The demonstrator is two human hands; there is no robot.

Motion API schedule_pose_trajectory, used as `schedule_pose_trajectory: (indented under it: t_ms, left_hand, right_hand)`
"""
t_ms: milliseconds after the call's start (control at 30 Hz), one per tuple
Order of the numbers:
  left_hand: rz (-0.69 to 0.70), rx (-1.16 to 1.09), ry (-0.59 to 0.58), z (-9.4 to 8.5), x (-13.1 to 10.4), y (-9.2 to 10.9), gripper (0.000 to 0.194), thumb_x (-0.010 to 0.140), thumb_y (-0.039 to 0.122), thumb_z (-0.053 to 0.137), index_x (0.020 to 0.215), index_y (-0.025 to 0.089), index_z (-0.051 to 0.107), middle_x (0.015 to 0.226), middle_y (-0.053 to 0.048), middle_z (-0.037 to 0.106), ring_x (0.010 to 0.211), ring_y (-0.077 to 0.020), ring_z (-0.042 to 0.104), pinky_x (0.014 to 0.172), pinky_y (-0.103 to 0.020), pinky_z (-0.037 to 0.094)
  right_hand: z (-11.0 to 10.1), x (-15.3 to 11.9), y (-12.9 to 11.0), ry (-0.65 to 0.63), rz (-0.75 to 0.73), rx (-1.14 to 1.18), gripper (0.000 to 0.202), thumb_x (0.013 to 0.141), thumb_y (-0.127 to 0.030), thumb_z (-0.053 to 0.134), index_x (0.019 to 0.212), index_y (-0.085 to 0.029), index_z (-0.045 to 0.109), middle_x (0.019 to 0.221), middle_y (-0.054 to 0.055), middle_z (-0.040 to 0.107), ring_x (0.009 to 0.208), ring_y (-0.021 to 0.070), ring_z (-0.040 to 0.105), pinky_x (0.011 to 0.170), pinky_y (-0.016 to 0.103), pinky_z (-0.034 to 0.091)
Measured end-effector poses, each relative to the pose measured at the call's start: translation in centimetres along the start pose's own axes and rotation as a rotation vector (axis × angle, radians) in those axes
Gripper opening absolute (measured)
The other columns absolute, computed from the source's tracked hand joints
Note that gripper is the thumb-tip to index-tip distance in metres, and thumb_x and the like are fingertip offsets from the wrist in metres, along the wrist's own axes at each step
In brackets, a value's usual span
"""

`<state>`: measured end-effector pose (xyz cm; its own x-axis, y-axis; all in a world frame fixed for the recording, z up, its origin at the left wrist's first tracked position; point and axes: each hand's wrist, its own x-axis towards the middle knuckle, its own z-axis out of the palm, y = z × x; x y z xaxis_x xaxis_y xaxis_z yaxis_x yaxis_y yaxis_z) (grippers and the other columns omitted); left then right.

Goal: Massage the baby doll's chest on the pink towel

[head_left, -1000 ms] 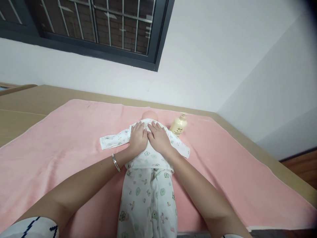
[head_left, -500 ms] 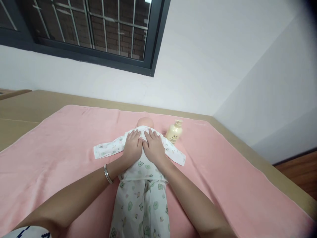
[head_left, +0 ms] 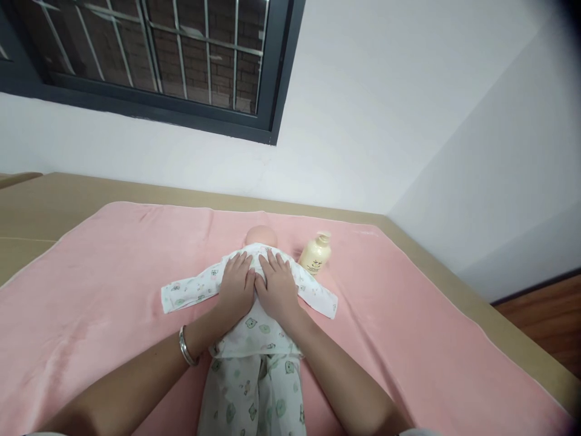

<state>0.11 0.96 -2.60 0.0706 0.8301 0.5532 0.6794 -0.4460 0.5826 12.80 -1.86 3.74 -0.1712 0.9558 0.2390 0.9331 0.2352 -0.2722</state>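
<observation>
Doll [head_left: 259, 330], 1 pc. — bald pinkish head [head_left: 261, 235]; wht. long-slv. top & trousers [head_left: 247, 399] w/ sm. green & pink print; sleeves spread out to both sides. Loc.: lengthwise on pink cloth [head_left: 408, 339] over table [head_left: 86, 189], head twd. wall [head_left: 345, 133]. L hand [head_left: 236, 288] & R hand [head_left: 276, 289]: palms down on upper torso, side by side; fingers straight, slightly parted, laid flat. Arms slanting in from lower edge; silver bangle [head_left: 185, 346], L wrist. Cream pump bottle [head_left: 315, 254] — near R-side sleeve.
</observation>
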Motion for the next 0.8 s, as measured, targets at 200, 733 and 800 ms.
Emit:
schedule_pose_trajectory:
  t_ms: [200,733,800]
  left_hand:
    - [-0.010,0.017,-0.030,-0.19,0.01,0.20,0.047,0.100,0.025,0.029,0.134,0.007,0.056,0.144,-0.020,0.055,0.140,-0.0314,0.045,0.119,-0.058,0.034]
    - [-0.025,-0.016,-0.056,-0.95,-0.04,0.77,0.045,0.099,0.025,0.032,0.137,0.012,0.054,0.146,-0.016,0.054,0.143,-0.0293,0.042,0.120,-0.059,0.032]
    - [-0.030,-0.026,-0.063,-1.01,0.00,0.82,0.046,0.100,0.025,0.032,0.138,0.012,0.053,0.147,-0.016,0.053,0.143,-0.0290,0.041,0.120,-0.059,0.032]
  right_hand:
    - [0.12,0.05,0.29,-0.005,-0.005,0.025,0.052,0.101,-0.032,0.039,0.150,-0.016,0.044,0.161,0.009,0.033,0.149,0.0343,0.027,0.122,0.056,0.018]
    - [-0.35,0.00,-0.18,-0.010,0.020,-0.008,0.051,0.099,-0.028,0.040,0.149,-0.017,0.045,0.161,0.009,0.033,0.149,0.0339,0.027,0.121,0.057,0.022]
    - [-0.40,0.02,-0.19,-0.011,0.020,-0.009,0.052,0.099,-0.028,0.040,0.149,-0.017,0.045,0.161,0.008,0.034,0.149,0.0340,0.027,0.121,0.057,0.022]
